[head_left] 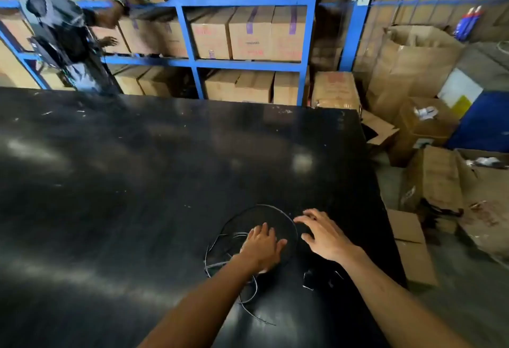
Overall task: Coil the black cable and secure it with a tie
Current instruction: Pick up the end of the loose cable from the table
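Note:
A thin black cable (pixel 259 206) lies in loose loops on the black table (pixel 137 182), near its front right corner. One wide loop arcs beyond my hands; tangled strands and a free end trail toward me. My left hand (pixel 261 247) lies flat on the loops, fingers straight, pressing them to the table. My right hand (pixel 321 233) hovers at the loop's right side with fingers spread and slightly bent, holding nothing. A small dark piece (pixel 309 280) lies by my right forearm; I cannot tell whether it is a tie.
Blue metal shelving (pixel 187 41) stacked with cardboard boxes stands beyond the table. Another person (pixel 63 33) reaches into the shelves at far left. Open cartons (pixel 429 182) and a blue bin (pixel 484 124) crowd the floor to the right of the table's edge.

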Demonstrator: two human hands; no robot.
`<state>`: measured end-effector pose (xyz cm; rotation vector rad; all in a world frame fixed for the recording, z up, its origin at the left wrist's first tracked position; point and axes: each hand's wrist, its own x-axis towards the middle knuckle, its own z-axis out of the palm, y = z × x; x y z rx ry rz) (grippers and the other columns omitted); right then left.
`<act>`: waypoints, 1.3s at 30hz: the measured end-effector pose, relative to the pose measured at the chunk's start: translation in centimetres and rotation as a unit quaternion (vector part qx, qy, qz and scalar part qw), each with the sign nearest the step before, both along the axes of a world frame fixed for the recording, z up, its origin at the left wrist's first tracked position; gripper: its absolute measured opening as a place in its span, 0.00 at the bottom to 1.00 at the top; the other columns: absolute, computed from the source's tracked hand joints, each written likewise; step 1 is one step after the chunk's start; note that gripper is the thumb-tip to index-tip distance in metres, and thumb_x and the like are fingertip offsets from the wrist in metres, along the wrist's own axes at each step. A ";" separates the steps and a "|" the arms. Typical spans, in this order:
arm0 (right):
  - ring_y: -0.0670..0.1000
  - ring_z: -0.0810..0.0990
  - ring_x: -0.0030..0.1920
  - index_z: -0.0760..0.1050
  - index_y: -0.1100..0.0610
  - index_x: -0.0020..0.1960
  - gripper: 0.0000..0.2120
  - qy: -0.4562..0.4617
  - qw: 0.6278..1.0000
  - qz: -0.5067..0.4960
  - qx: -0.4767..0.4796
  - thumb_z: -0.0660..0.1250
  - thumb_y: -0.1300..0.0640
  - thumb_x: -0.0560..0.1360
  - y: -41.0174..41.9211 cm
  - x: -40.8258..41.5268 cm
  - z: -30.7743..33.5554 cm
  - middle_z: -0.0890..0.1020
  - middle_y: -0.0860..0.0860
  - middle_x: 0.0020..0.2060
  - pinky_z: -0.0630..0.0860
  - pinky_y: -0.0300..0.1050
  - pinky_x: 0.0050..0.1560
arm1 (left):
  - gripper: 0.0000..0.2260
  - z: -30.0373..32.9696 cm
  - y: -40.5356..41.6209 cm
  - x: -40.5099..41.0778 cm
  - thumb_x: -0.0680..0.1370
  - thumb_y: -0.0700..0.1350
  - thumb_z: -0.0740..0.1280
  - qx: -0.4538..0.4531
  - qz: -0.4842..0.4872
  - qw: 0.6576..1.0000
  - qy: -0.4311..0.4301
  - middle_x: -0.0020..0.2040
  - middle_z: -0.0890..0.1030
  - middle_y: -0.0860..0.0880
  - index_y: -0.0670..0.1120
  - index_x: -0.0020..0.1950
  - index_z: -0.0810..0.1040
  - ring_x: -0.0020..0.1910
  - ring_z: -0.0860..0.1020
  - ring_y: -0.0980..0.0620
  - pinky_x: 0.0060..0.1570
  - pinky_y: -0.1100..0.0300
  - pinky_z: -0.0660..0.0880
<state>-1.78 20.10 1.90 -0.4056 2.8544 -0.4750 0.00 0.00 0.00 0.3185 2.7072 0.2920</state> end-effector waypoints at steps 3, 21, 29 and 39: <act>0.52 0.72 0.68 0.74 0.44 0.70 0.19 -0.020 0.998 0.039 0.044 0.66 0.57 0.80 -0.4 -0.8 -2.3 0.72 0.48 0.68 0.70 0.49 0.67 | 0.25 -2.3 0.9 0.0 0.85 0.56 0.51 -0.005 -0.007 1.000 -0.015 0.70 0.74 0.36 0.39 0.70 0.71 0.71 0.68 0.38 0.72 0.46 0.65; 0.54 0.76 0.59 0.81 0.51 0.59 0.10 0.068 0.973 0.221 0.010 0.68 0.60 0.80 -0.6 -5.5 -1.4 0.83 0.48 0.54 0.69 0.50 0.61 | 0.24 -2.0 -0.4 -4.8 0.79 0.63 0.63 0.200 0.001 0.928 -0.315 0.54 0.86 0.45 0.45 0.58 0.84 0.49 0.83 0.49 0.50 0.55 0.77; 0.50 0.74 0.56 0.83 0.46 0.56 0.07 0.128 0.964 0.221 -0.076 0.69 0.55 0.80 -0.7 -7.1 5.7 0.80 0.46 0.49 0.65 0.48 0.64 | 0.33 4.8 -0.7 -4.6 0.85 0.59 0.51 0.429 0.003 0.779 -0.457 0.65 0.80 0.36 0.31 0.65 0.77 0.62 0.79 0.44 0.65 0.50 0.74; 0.50 0.83 0.46 0.75 0.50 0.59 0.08 0.013 0.978 0.038 -0.204 0.59 0.59 0.84 -1.5 -4.7 7.7 0.84 0.49 0.43 0.79 0.51 0.51 | 0.27 20.9 -3.0 -6.2 0.82 0.56 0.56 0.749 -0.010 0.598 -0.284 0.80 0.64 0.42 0.49 0.80 0.66 0.80 0.60 0.41 0.78 0.42 0.54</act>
